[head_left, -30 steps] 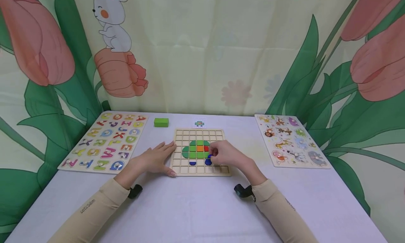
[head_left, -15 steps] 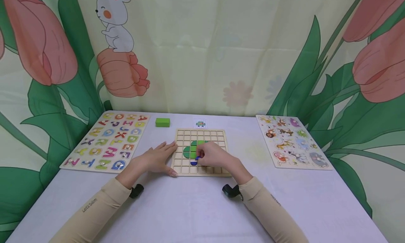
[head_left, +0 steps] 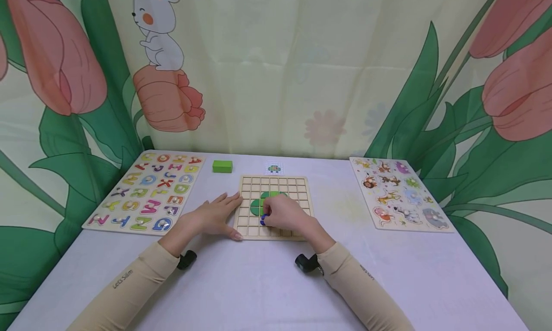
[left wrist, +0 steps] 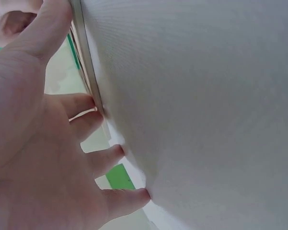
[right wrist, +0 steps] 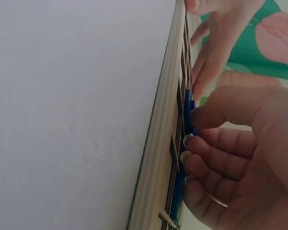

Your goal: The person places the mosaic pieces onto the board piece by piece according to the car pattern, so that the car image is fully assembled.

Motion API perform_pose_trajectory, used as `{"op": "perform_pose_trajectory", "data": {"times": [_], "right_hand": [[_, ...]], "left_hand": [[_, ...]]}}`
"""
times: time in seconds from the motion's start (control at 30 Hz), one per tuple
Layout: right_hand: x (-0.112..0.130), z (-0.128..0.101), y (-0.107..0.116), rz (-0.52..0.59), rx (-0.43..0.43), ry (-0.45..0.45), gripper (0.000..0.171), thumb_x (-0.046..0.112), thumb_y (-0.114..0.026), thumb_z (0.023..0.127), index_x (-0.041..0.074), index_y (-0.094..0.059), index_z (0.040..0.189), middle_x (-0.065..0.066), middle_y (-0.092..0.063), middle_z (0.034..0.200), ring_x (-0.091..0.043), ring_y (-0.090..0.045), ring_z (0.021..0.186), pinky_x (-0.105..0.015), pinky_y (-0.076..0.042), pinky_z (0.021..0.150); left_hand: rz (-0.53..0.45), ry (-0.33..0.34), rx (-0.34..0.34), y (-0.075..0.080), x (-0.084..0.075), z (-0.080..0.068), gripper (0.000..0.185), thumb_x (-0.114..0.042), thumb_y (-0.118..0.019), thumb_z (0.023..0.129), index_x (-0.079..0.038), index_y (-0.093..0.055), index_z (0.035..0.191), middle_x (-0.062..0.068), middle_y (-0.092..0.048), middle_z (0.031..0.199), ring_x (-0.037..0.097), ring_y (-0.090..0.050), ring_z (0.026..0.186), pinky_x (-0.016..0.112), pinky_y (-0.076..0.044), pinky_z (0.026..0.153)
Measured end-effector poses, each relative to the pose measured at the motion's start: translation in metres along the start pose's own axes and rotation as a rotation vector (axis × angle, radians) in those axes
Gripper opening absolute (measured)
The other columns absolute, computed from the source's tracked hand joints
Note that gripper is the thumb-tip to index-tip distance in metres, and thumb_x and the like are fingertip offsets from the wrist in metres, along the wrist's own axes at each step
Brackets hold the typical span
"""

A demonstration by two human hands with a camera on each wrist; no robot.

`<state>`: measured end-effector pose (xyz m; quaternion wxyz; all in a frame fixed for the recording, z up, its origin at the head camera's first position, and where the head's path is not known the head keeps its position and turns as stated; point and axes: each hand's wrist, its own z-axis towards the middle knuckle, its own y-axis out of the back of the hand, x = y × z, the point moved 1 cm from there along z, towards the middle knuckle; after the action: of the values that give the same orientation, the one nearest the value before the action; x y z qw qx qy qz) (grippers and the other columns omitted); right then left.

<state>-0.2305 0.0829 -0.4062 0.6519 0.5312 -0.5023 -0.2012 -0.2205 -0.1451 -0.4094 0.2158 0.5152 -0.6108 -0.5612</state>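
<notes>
A wooden grid board (head_left: 248,231) lies on the table with green pieces (head_left: 256,207) set in its cells. My right hand (head_left: 284,213) is over its middle, thumb and fingertips pinching a small blue half-round piece (head_left: 263,216) at a lower cell. Another blue piece (right wrist: 177,196) sits in the grid beneath the curled fingers in the right wrist view. Most of the pattern is hidden under this hand. Spread along the board's left edge, my left hand (head_left: 214,217) touches it with the thumb and fingertips; its straight fingers (left wrist: 105,160) show in the left wrist view.
A letter puzzle board (head_left: 142,193) lies on the left and an animal puzzle board (head_left: 398,194) on the right. Behind the grid are a green block (head_left: 222,166) and a small pattern card (head_left: 274,168). A printed curtain (head_left: 258,82) rises at the table's back edge.
My right hand has moved left across the board with the blue piece, from the right-hand blue pieces to the left-hand one. The left hand keeps its place on the board's edge.
</notes>
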Motion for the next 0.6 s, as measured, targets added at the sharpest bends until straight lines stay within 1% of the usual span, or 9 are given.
{"op": "perform_pose_trajectory", "data": {"times": [0.2,0.47,0.6], "right_hand": [[0.0007,-0.0012,-0.0016,0.015,0.008,-0.009,0.008,0.020,-0.073,0.086,0.020,-0.068,0.079,0.007,-0.064,0.069,-0.009,-0.054,0.060,-0.024,-0.044,0.053],[0.0018,-0.0039,-0.0009,0.026,-0.004,0.004,0.011,0.016,-0.068,0.089,0.019,-0.069,0.078,0.007,-0.064,0.070,-0.009,-0.054,0.061,-0.023,-0.044,0.053],[0.0018,-0.0049,0.0003,0.039,-0.005,0.000,0.011,0.015,-0.067,0.089,0.018,-0.071,0.079,0.007,-0.065,0.072,-0.009,-0.055,0.062,-0.023,-0.045,0.054]], "left_hand": [[-0.006,0.007,0.005,0.0014,-0.0015,-0.0006,0.116,-0.069,-0.075,0.071,-0.016,-0.022,0.159,0.004,-0.014,0.169,0.040,-0.011,0.155,0.076,-0.018,0.113],[0.001,0.005,0.003,-0.0016,0.0007,0.0005,0.118,-0.070,-0.075,0.069,-0.017,-0.022,0.160,0.003,-0.014,0.169,0.038,-0.011,0.155,0.076,-0.019,0.112],[-0.003,0.002,-0.007,-0.0008,0.0004,-0.0002,0.118,-0.070,-0.075,0.069,-0.016,-0.022,0.159,0.003,-0.015,0.169,0.039,-0.012,0.155,0.076,-0.019,0.112]]}}
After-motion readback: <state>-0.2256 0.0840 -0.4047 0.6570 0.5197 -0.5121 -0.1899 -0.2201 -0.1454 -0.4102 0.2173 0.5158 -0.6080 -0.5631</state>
